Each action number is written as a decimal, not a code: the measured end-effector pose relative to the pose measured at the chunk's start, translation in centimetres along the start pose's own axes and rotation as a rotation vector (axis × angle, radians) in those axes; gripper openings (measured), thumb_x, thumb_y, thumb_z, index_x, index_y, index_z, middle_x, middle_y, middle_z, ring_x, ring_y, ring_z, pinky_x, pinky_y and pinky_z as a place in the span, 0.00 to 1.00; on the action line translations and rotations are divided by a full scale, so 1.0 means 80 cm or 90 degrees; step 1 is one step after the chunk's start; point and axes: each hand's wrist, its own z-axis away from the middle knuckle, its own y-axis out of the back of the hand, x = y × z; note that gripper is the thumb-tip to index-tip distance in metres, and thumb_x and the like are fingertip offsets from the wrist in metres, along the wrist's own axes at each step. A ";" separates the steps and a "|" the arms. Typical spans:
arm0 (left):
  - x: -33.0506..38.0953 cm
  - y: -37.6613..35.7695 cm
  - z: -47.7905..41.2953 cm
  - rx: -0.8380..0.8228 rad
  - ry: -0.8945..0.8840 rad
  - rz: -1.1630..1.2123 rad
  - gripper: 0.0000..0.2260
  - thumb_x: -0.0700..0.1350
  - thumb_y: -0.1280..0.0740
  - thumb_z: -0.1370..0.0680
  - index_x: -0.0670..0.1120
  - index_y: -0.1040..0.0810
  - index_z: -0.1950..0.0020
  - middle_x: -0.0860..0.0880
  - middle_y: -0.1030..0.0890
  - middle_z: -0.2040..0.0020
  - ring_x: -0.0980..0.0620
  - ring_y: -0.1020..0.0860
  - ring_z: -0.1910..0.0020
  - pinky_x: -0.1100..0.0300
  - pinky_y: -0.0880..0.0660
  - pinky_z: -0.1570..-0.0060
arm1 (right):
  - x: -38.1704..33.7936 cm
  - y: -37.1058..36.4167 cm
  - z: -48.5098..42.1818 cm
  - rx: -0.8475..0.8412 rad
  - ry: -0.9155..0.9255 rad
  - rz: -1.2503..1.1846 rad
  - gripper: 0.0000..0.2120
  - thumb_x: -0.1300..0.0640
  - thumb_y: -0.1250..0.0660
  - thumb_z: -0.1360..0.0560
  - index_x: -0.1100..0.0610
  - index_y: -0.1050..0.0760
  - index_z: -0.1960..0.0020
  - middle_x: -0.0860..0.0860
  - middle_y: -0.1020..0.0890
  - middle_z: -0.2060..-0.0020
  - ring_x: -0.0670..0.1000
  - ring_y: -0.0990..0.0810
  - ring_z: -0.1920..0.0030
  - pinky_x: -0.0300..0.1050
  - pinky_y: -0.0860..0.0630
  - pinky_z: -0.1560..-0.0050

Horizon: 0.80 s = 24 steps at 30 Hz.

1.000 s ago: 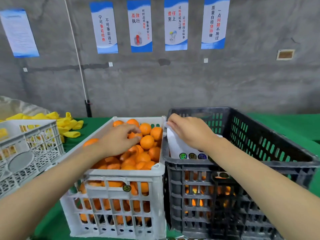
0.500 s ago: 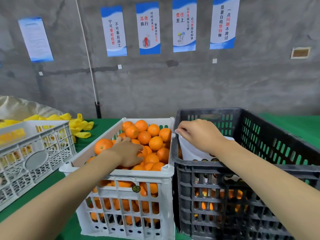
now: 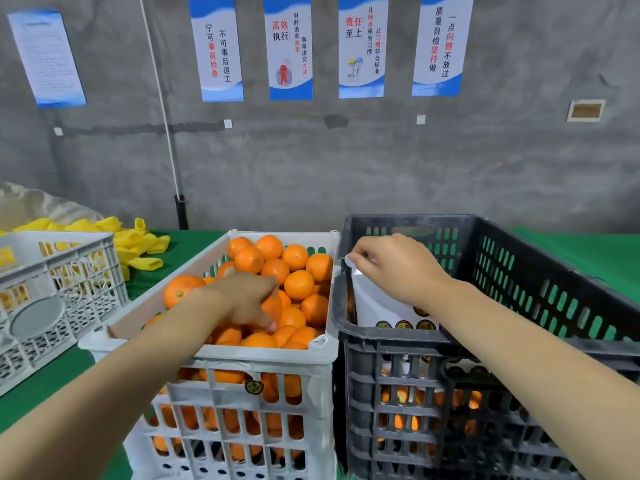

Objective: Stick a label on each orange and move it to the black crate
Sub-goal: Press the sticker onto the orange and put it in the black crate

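Note:
A white crate (image 3: pixel 263 362) in front of me is heaped with oranges (image 3: pixel 298 284). My left hand (image 3: pixel 246 299) reaches down into the heap, its fingers curled round an orange (image 3: pixel 272 308) that is partly hidden under them. To the right stands the black crate (image 3: pixel 519 351), with some oranges visible through its slots. A white label sheet (image 3: pixel 377 306) with round dark stickers leans upright inside its left wall. My right hand (image 3: pixel 398 268) pinches the sheet's top corner.
A grey-white crate (image 3: pixel 59 292) stands at the left on the green table (image 3: pixel 588 251). Yellow foam sleeves (image 3: pixel 138 244) lie behind it. A concrete wall with posters rises behind the table.
My left hand has sunk deeper into the orange heap and curled round a fruit. My right hand has stayed at the sheet's top corner. The camera has shifted slightly.

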 end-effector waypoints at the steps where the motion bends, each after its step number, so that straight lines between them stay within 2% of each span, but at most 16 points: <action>1: 0.001 0.001 0.000 0.074 -0.023 0.031 0.23 0.62 0.27 0.30 0.57 0.30 0.40 0.53 0.22 0.49 0.51 0.26 0.51 0.54 0.29 0.50 | 0.000 0.000 -0.001 0.015 -0.013 -0.010 0.13 0.49 0.41 0.18 0.53 0.20 0.50 0.49 0.18 0.62 0.53 0.23 0.60 0.49 0.25 0.60; 2: 0.003 0.002 -0.001 0.152 -0.048 0.078 0.23 0.59 0.26 0.29 0.56 0.31 0.40 0.53 0.22 0.47 0.52 0.26 0.51 0.56 0.30 0.54 | 0.000 0.000 -0.001 0.024 -0.021 -0.017 0.13 0.49 0.41 0.18 0.53 0.20 0.50 0.49 0.18 0.62 0.53 0.23 0.60 0.48 0.26 0.60; 4: 0.014 0.007 -0.002 0.277 -0.084 0.217 0.23 0.57 0.26 0.28 0.57 0.32 0.37 0.54 0.23 0.43 0.54 0.25 0.49 0.57 0.30 0.53 | 0.000 0.000 0.001 0.043 -0.029 -0.020 0.13 0.48 0.41 0.18 0.52 0.20 0.51 0.48 0.18 0.63 0.52 0.23 0.60 0.48 0.27 0.62; 6: 0.031 0.013 0.000 0.333 -0.084 0.374 0.23 0.59 0.27 0.27 0.60 0.33 0.37 0.57 0.23 0.43 0.59 0.23 0.52 0.62 0.27 0.55 | -0.001 0.001 0.002 0.080 -0.039 -0.018 0.13 0.48 0.41 0.18 0.52 0.20 0.52 0.49 0.19 0.65 0.53 0.22 0.62 0.48 0.25 0.63; 8: 0.058 0.026 -0.001 0.339 -0.072 0.582 0.21 0.62 0.28 0.29 0.62 0.30 0.40 0.57 0.22 0.45 0.61 0.23 0.58 0.68 0.28 0.61 | 0.001 0.003 0.001 0.138 -0.054 -0.006 0.13 0.49 0.40 0.18 0.53 0.20 0.51 0.50 0.17 0.64 0.55 0.20 0.62 0.50 0.24 0.63; 9: 0.073 0.034 -0.005 0.337 -0.060 0.689 0.19 0.62 0.30 0.30 0.62 0.28 0.42 0.55 0.21 0.45 0.60 0.22 0.59 0.67 0.27 0.64 | 0.002 0.004 -0.001 0.170 -0.060 0.000 0.12 0.49 0.39 0.18 0.53 0.19 0.50 0.50 0.16 0.63 0.56 0.20 0.61 0.50 0.23 0.63; 11: 0.100 0.053 -0.017 0.303 0.001 0.908 0.13 0.57 0.36 0.26 0.58 0.25 0.42 0.47 0.20 0.43 0.52 0.20 0.56 0.61 0.26 0.68 | 0.002 0.005 -0.005 0.215 -0.062 0.003 0.12 0.49 0.39 0.18 0.53 0.19 0.49 0.50 0.16 0.62 0.56 0.19 0.60 0.51 0.23 0.62; 13: 0.119 0.064 -0.025 0.251 0.031 1.117 0.16 0.55 0.40 0.24 0.52 0.24 0.40 0.39 0.21 0.45 0.44 0.20 0.61 0.59 0.29 0.72 | 0.001 0.006 -0.005 0.237 -0.051 0.001 0.12 0.49 0.38 0.18 0.53 0.18 0.49 0.50 0.16 0.62 0.56 0.19 0.60 0.51 0.23 0.63; 14: 0.123 0.062 -0.026 0.243 0.038 1.145 0.20 0.57 0.41 0.27 0.50 0.23 0.41 0.38 0.20 0.50 0.44 0.21 0.67 0.61 0.30 0.73 | 0.001 0.006 -0.005 0.245 -0.043 -0.001 0.12 0.49 0.38 0.19 0.53 0.18 0.50 0.50 0.16 0.62 0.55 0.19 0.61 0.51 0.23 0.63; 16: 0.124 0.052 -0.024 0.252 0.076 1.051 0.22 0.60 0.42 0.30 0.48 0.22 0.46 0.39 0.19 0.60 0.48 0.23 0.74 0.61 0.30 0.73 | 0.001 0.006 -0.003 0.262 -0.025 -0.007 0.11 0.49 0.37 0.19 0.52 0.18 0.51 0.49 0.16 0.63 0.54 0.19 0.61 0.50 0.23 0.64; 19: 0.118 0.033 -0.025 0.273 0.095 0.948 0.17 0.62 0.43 0.20 0.52 0.24 0.56 0.47 0.22 0.69 0.54 0.26 0.76 0.63 0.30 0.74 | 0.000 0.007 -0.002 0.288 -0.003 -0.011 0.10 0.50 0.36 0.19 0.52 0.18 0.52 0.48 0.17 0.62 0.53 0.20 0.61 0.48 0.25 0.65; 22: 0.115 0.028 -0.022 0.280 0.061 0.910 0.24 0.69 0.45 0.21 0.50 0.23 0.48 0.56 0.24 0.76 0.58 0.27 0.78 0.65 0.31 0.76 | -0.007 0.007 -0.001 0.309 0.033 -0.011 0.08 0.51 0.33 0.20 0.53 0.17 0.52 0.49 0.19 0.62 0.54 0.21 0.64 0.47 0.26 0.68; 23: 0.115 0.028 -0.021 0.282 0.045 0.901 0.30 0.70 0.46 0.21 0.45 0.23 0.43 0.57 0.25 0.77 0.58 0.27 0.79 0.65 0.31 0.76 | -0.010 0.008 0.000 0.312 0.050 -0.010 0.08 0.52 0.33 0.21 0.53 0.17 0.53 0.49 0.20 0.62 0.55 0.21 0.65 0.47 0.27 0.69; 24: 0.116 0.030 -0.018 0.282 0.035 0.891 0.33 0.70 0.47 0.21 0.41 0.24 0.43 0.57 0.25 0.78 0.58 0.28 0.79 0.65 0.32 0.77 | -0.013 0.008 0.002 0.311 0.072 -0.001 0.08 0.52 0.33 0.21 0.54 0.17 0.53 0.50 0.21 0.63 0.56 0.22 0.66 0.48 0.27 0.70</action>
